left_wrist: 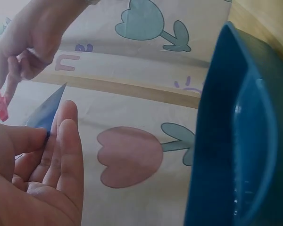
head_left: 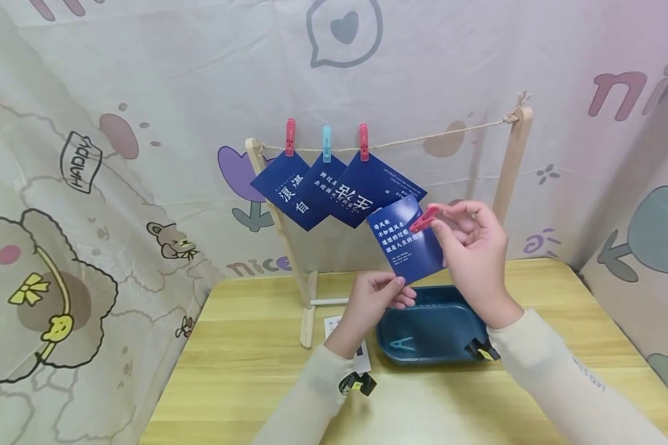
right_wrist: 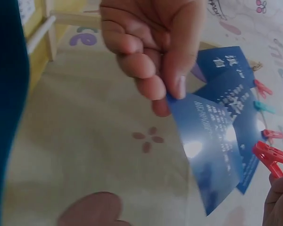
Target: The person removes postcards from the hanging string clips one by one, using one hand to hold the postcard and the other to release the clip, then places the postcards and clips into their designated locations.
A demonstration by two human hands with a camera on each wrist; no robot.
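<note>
My left hand (head_left: pixel 374 298) pinches a dark blue card (head_left: pixel 409 262) with white writing by its lower corner, thumb on the near side. The card is raised and tilted in front of the line. My right hand (head_left: pixel 479 256) holds a red clothespin (head_left: pixel 425 219) between thumb and fingers, beside the card's upper part. In the right wrist view the clothespin (right_wrist: pixel 270 156) stands apart from the card (right_wrist: pixel 207 150). Behind, three blue cards (head_left: pixel 286 191) overlap on a twine line (head_left: pixel 423 140), held by two red clothespins (head_left: pixel 363 142) and one light blue clothespin (head_left: pixel 326 143).
The twine runs between two wooden posts (head_left: pixel 512 154). Below my hands, a dark teal tray (head_left: pixel 386 349) holds a light blue clothespin (head_left: pixel 402 343). A pale printed sheet (head_left: pixel 363 361) lies partly hidden under my left forearm on the wooden table (head_left: pixel 245 346). Patterned cloth hangs behind.
</note>
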